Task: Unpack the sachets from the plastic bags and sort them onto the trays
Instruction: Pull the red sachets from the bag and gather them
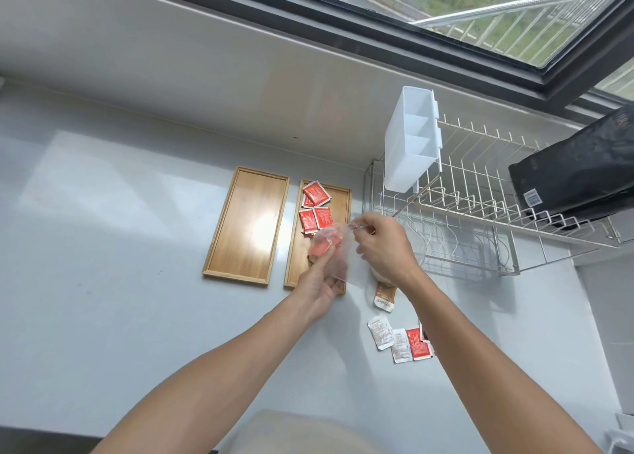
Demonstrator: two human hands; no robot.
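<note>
Two wooden trays lie side by side on the white counter. The left tray holds nothing. The right tray carries several red sachets at its far end. Above the right tray's near end I hold a clear plastic bag with red and brown sachets inside. My left hand grips the bag from below. My right hand pinches the bag's top edge. A brown sachet lies on the counter under my right wrist. Several white and red sachets lie loose nearer to me.
A wire dish rack stands at the right, with a white plastic caddy hung on its left end and a black bag resting on its far right. The window sill runs along the back.
</note>
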